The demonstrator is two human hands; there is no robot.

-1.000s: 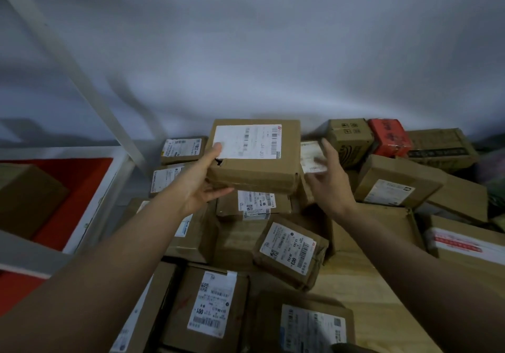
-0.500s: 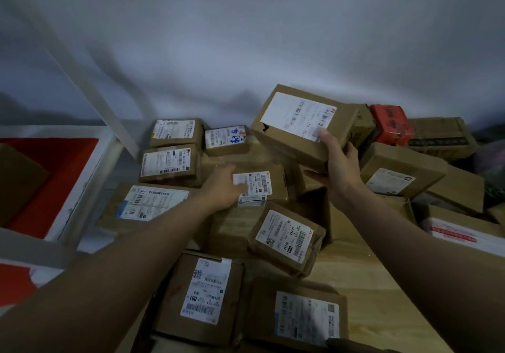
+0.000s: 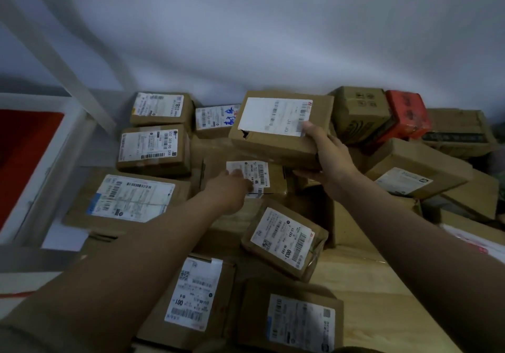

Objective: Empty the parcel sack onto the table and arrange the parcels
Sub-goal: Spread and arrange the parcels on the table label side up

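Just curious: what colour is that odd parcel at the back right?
Red, seen from the head camera.

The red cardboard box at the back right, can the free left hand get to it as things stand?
Probably not easily: the right hand, holding the large brown parcel, crosses between the left hand and the red cardboard box.

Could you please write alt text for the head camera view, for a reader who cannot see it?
A person's right hand holds up a brown cardboard parcel with a white label while the left hand reaches onto a smaller labelled cardboard box. Many labelled parcels crowd the light wooden table, with a red box at the back right.
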